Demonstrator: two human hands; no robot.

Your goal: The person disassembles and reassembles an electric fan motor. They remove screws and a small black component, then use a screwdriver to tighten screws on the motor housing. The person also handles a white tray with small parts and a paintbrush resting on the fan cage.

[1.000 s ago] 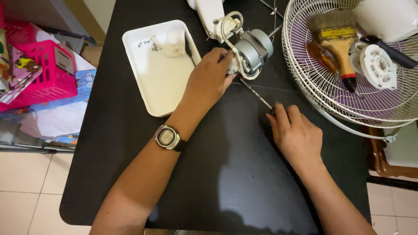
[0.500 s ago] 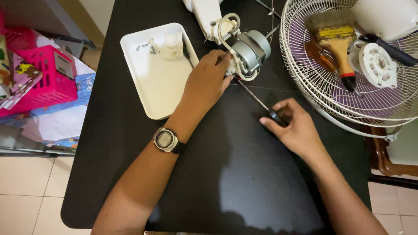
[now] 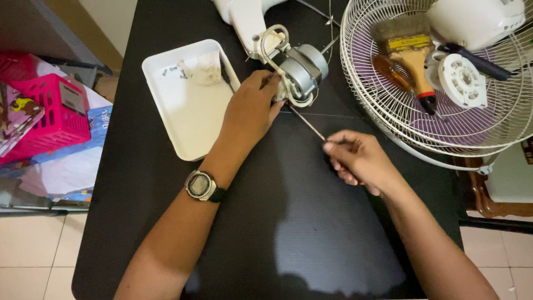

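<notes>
Fan motor [image 3: 302,69], grey, with a cream wire bracket looped round it, is seen at the top centre of the black table [image 3: 311,239], attached to the white fan neck [image 3: 244,19] above it. It is steadied by the left hand [image 3: 250,111], which is pressed against its lower-left side, fingers curled on the bracket; a wristwatch [image 3: 202,186] is worn on that arm. A screwdriver [image 3: 306,123] is held in the right hand [image 3: 358,158], fist closed round the handle, thin shaft angled up-left with the tip at the motor's underside. The right hand is placed below and right of the motor, near but apart. A white tray [image 3: 189,116] with small screws is set just left of the left hand. A fan guard [image 3: 388,128] is laid at right, with a paintbrush [image 3: 408,47] and an orange-handled screwdriver [image 3: 402,78] in it. A pink basket [image 3: 53,111] is visible off the table at far left.
</notes>
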